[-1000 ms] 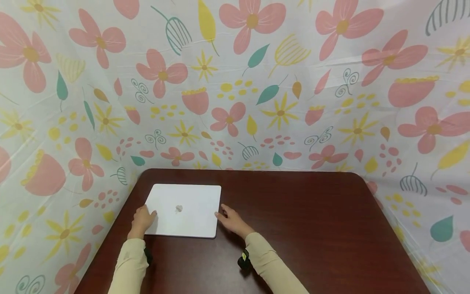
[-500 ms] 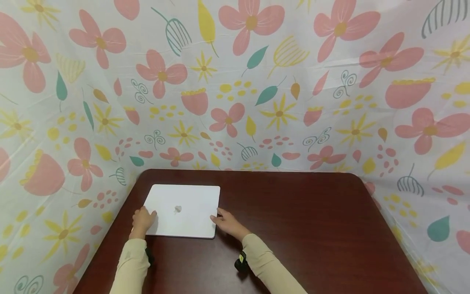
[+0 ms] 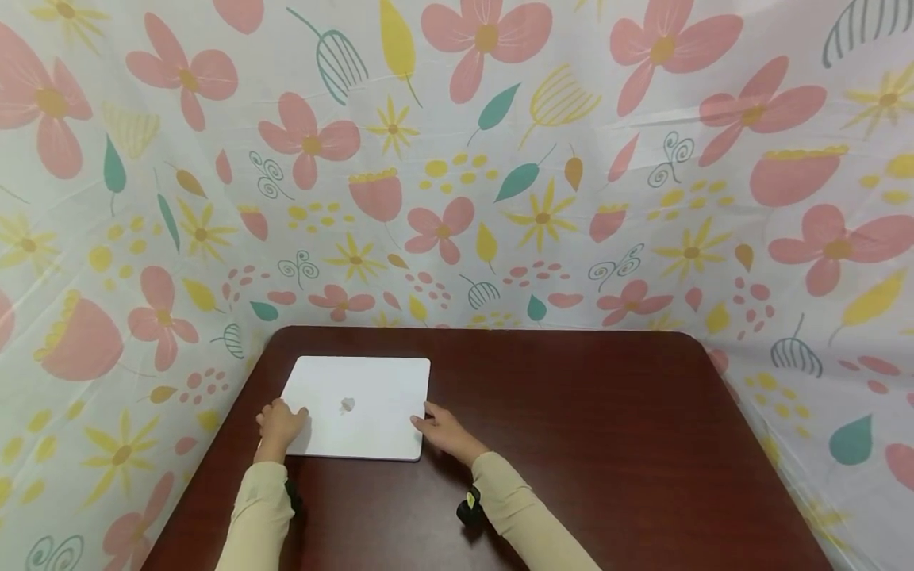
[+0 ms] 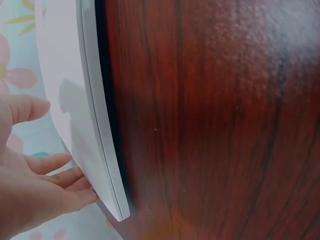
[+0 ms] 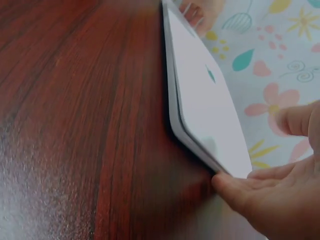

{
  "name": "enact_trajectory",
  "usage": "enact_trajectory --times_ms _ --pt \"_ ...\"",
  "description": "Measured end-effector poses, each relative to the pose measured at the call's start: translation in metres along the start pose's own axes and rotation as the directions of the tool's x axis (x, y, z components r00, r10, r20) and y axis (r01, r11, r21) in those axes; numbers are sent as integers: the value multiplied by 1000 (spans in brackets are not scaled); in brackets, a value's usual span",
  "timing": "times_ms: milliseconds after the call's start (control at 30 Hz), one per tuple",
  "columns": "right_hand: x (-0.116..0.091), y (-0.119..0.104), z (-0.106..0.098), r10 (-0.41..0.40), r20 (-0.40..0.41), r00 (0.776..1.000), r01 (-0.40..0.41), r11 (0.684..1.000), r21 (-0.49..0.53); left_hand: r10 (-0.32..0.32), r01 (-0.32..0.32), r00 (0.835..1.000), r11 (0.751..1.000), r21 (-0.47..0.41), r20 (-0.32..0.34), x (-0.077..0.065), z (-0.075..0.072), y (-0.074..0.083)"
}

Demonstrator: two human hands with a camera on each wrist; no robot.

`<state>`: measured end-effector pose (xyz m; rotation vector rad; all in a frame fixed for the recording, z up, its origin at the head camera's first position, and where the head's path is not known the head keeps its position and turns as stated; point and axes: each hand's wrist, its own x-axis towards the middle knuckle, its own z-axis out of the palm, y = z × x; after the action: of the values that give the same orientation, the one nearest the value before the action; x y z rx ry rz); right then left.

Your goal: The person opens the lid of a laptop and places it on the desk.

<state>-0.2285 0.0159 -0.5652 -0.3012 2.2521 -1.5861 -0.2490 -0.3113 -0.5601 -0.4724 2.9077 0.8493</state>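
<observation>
A closed silver laptop (image 3: 378,388) with a logo on its lid lies flat at the left of the dark wooden table. At its left edge is my left hand (image 3: 280,424); in the left wrist view its thumb is raised over the lid while the loosely bent fingers (image 4: 62,175) are at the laptop's side. My right hand (image 3: 446,432) is at the opposite edge. The right wrist view shows its fingertips (image 5: 225,182) touching the side near a corner, with the thumb (image 5: 297,120) held away from the lid. Neither hand wraps round the laptop.
The brown table (image 3: 600,444) has rounded far corners and extends to the right of the laptop. A white cloth (image 3: 485,174) printed with flowers and leaves hangs behind the table and along both sides. A black band with a small device (image 3: 470,507) is on the right wrist.
My right hand has come slightly left, from just beside the laptop to its right edge, the thumb now overlapping the lid in the head view. The left hand and laptop stay nearly in place.
</observation>
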Motion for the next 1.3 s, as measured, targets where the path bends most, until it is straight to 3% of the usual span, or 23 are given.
enact_trajectory --times_ms 167,400,600,800,1000,1300 --pt "-3 -3 -1 20 -62 998 -17 999 37 69 -68 998 998 10 -15 -1 1 5" --pt "-7 -5 -3 0 -159 987 0 1000 1 78 -78 997 997 2 -18 -3 1 12" --pt "-9 -6 -6 27 -189 982 -31 999 -21 91 -91 995 996 -9 -39 -7 3 9" --pt "-12 -1 -15 56 -220 974 -63 998 -26 145 -145 989 989 -8 -39 -10 8 13" --pt "-16 1 -25 64 -286 956 -82 995 -51 213 -214 976 977 0 -41 -13 13 20" --pt "-24 2 -33 139 -362 922 -174 983 -65 224 -224 974 975 -4 -34 -19 23 30"
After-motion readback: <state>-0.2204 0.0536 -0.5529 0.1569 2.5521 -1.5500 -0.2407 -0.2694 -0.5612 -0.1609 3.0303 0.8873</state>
